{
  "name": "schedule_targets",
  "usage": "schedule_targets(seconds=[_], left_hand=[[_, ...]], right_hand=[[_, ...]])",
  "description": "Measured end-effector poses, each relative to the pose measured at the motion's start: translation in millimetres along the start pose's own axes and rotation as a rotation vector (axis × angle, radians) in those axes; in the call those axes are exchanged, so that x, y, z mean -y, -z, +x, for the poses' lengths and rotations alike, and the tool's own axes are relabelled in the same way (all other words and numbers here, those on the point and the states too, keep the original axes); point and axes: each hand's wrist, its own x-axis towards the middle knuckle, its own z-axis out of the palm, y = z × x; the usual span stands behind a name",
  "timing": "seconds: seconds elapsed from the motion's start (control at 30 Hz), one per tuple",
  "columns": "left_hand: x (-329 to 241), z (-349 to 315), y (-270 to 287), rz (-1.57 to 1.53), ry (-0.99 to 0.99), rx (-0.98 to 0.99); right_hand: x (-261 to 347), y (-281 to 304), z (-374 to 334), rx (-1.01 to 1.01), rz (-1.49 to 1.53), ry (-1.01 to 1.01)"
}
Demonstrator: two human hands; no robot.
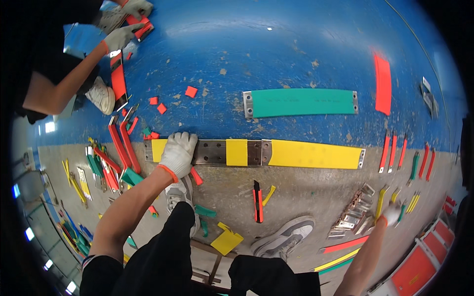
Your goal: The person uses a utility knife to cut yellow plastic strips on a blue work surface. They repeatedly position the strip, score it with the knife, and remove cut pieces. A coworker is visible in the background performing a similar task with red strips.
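Note:
My left hand [178, 154], in a white glove with an orange cuff, is closed over a flat metal busbar [210, 152] lying on the floor. Yellow insulation bands [237, 152] wrap this bar in places, and bare metal with holes shows between. Its right end meets a yellow-covered busbar [313, 154]. At the far right my gloved right hand [391, 213] reaches down beside small yellow strips [381, 201] and a green strip [402, 213]; its fingers are too small and partly hidden to read. A red-and-black utility knife [258, 202] lies between my shoes.
A green-covered busbar [302, 102] and a red one [382, 85] lie farther off. Stacked bare metal pieces [353, 212] sit near my right arm. Red and green bars [106, 167] pile up left. At upper left, another person's gloved hands [121, 37] hold a red piece.

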Motion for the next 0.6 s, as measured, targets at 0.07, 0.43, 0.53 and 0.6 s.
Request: schedule_targets(seconds=[0.07,0.43,0.53,0.6], left_hand=[[-1,0,-1,-0.01,-0.013,-0.025],[1,-5,-13,0.006,0.057,-0.108],[5,-6,-20,-0.044,0.062,-0.114],[8,-4,-21,-0.083,0.041,-0.141]], right_hand=[[-5,61,2,-0.097,-0.182,-0.176],[158,207,-55,0.628,1.217,-0.011],[265,158,-131,0.821,1.439,-0.273],[309,129,-172,0.908,1.495,-0.342]])
